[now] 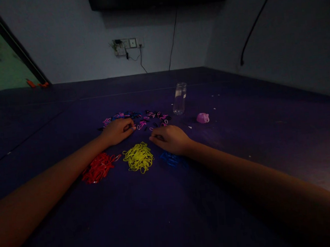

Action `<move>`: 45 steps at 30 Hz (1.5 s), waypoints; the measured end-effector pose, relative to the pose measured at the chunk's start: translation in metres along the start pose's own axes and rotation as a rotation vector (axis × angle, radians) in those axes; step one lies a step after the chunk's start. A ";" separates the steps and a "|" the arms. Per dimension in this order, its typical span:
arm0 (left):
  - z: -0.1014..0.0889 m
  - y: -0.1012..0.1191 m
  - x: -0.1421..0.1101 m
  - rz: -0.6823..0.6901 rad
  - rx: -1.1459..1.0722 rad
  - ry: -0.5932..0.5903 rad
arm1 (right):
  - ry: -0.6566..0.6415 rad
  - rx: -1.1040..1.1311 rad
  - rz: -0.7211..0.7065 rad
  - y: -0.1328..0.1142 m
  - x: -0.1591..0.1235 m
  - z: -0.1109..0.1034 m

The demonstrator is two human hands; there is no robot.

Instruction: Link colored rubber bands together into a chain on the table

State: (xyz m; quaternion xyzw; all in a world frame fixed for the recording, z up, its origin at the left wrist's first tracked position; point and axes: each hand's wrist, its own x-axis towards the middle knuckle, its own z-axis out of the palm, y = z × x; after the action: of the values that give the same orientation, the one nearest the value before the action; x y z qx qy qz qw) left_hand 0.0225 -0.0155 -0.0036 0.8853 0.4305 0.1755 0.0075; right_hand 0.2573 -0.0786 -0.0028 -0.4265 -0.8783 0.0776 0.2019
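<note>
My left hand (118, 131) rests at the near edge of a loose spread of pink, black and blue rubber bands (142, 122). Its thumb and fingers are drawn together, and whatever may be between them is too small to make out. Opposite it, my right hand (171, 139) is curled with thumb and forefinger close together; its grip is hidden too. Between and below the hands lies a pile of yellow rubber bands (139, 157). Red rubber bands (98, 168) are heaped beside my left forearm. Blue rubber bands (171, 159) lie partly under my right hand.
A clear plastic bottle (179, 99) stands open-topped behind the bands. To its right sits a small pink cap-like piece (202, 118) with a loop. White scraps (190, 127) dot the purple surface (148, 215). A wall with sockets (132, 43) and cables rises behind.
</note>
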 end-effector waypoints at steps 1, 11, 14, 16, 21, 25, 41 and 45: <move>0.000 0.000 0.000 0.013 0.000 0.010 | -0.002 0.001 -0.004 0.000 0.000 0.000; 0.001 0.002 -0.002 0.049 0.019 0.049 | -0.005 -0.010 -0.010 0.002 0.000 0.002; 0.002 0.002 -0.002 0.055 0.017 0.057 | -0.008 -0.009 -0.004 0.002 0.000 0.002; 0.002 0.002 -0.002 0.053 0.019 0.060 | -0.011 -0.006 0.002 0.002 0.000 0.002; 0.003 0.001 -0.002 0.061 0.025 0.061 | -0.012 -0.009 0.000 0.002 0.000 0.002; 0.003 0.002 -0.003 0.069 0.024 0.071 | -0.006 -0.010 -0.009 0.002 -0.001 0.002; 0.003 0.002 -0.004 0.072 0.038 0.080 | -0.016 -0.018 -0.008 0.003 -0.001 0.002; 0.003 0.002 -0.003 0.080 0.045 0.082 | -0.015 -0.024 -0.004 0.002 -0.001 0.001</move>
State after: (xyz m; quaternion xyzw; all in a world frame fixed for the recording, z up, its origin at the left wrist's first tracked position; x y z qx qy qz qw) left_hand 0.0229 -0.0189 -0.0071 0.8939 0.3985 0.2018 -0.0372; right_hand 0.2583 -0.0782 -0.0049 -0.4263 -0.8816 0.0699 0.1902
